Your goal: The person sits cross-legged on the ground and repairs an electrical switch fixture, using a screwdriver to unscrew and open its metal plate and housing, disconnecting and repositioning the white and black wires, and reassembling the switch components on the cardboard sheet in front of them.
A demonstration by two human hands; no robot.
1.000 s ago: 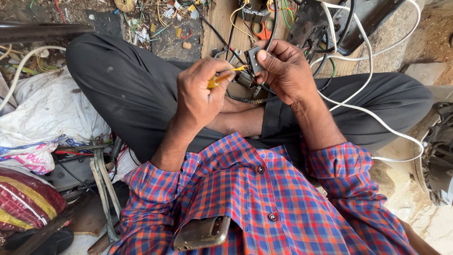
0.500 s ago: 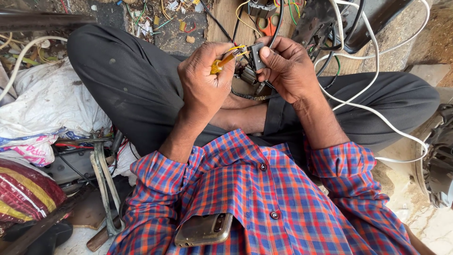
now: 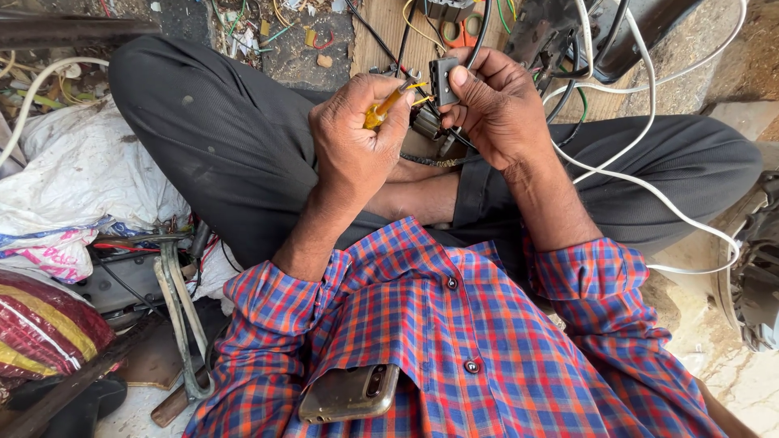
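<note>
My left hand (image 3: pixel 357 142) grips a small screwdriver with a yellow handle (image 3: pixel 383 109), its tip pointing right at a small dark electrical part (image 3: pixel 443 81). My right hand (image 3: pixel 497 105) pinches that part between thumb and fingers, above my crossed legs in dark trousers. Yellow and black wires (image 3: pixel 415 87) run into the part. More dark components hang just below it, partly hidden by my hands.
White cables (image 3: pixel 649 191) loop over my right leg. A wooden board (image 3: pixel 381 32) with coloured wires lies ahead. White and patterned sacks (image 3: pixel 73 195) and metal tools (image 3: pixel 174 300) sit at the left. A phone (image 3: pixel 349 393) rests on my checked shirt.
Both hands have shifted slightly up and apart. The dark part is now turned more towards the camera, with the screwdriver tip still at its left edge.
</note>
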